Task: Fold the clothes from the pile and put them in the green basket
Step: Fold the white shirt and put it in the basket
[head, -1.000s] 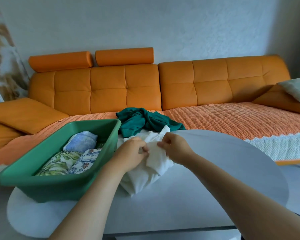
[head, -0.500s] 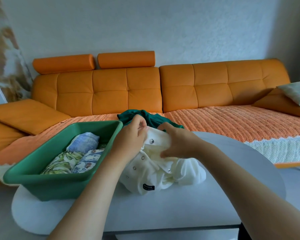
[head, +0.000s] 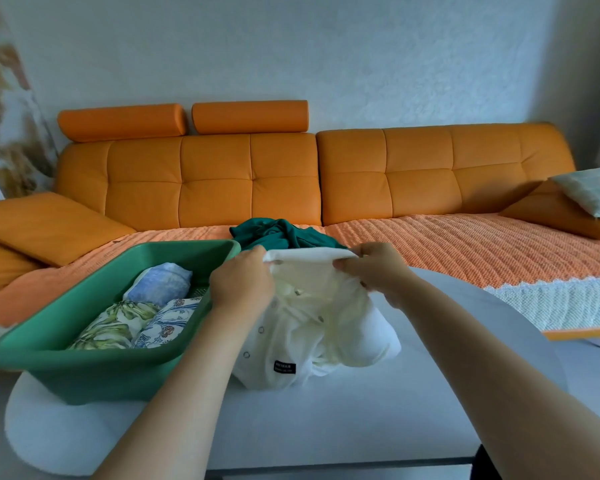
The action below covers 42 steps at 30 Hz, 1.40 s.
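White soft snap-button cotton garment, mid-frame: left hand and right hand pinch its top edge; limp, light, best held by corners.

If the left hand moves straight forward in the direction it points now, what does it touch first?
Probably the crumpled dark green garment just beyond the left hand, which grips the white buttoned shirt; depth is unclear.

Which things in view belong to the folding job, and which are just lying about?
Job: white shirt, gripped by left hand and right hand; dark green garment; green basket holding folded clothes.
Lying about: orange sofa, orange throw, pale cushion.
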Motion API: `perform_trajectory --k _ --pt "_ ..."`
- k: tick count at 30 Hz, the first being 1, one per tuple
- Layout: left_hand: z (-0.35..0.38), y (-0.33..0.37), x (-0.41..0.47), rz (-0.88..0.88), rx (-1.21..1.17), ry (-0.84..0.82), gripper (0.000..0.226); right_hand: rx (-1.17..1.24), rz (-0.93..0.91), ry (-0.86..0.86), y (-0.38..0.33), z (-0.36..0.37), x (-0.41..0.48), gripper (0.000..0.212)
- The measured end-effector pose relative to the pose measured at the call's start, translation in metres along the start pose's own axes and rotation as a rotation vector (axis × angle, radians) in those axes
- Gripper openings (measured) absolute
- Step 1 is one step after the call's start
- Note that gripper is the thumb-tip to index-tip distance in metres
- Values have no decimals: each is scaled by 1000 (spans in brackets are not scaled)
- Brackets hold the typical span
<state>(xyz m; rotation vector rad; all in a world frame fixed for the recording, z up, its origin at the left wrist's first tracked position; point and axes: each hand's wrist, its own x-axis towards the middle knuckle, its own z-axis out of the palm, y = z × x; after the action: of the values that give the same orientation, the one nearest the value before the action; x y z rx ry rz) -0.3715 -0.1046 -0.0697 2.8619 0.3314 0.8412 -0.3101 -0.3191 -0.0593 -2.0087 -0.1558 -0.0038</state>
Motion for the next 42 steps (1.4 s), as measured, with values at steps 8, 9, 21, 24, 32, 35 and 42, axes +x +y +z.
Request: perform_trajectory --k 8,9,21,24,32,35,42 --pt "17 0 -7 178 88 -412 62 -595 -148 -215 18 -4 2 45" --pt "21 9 -9 271 -1 -429 73 -609 -144 -265 17 -3 1 48" --pt "50 51 -11 416 -215 -254 63 -410 -324 -11 26 5 10 20" --pt "35 46 7 277 -224 -13 32 -177 -461 109 23 4 16 38" --pt "26 10 37 -23 -665 -252 14 -364 -106 -248 33 35 31 95" --pt "23 8 38 -29 -766 -196 31 -161 -16 -330 27 53 40 65" --pt "25 -16 59 -367 -791 21 73 -19 -133 -395 27 73 64 79"
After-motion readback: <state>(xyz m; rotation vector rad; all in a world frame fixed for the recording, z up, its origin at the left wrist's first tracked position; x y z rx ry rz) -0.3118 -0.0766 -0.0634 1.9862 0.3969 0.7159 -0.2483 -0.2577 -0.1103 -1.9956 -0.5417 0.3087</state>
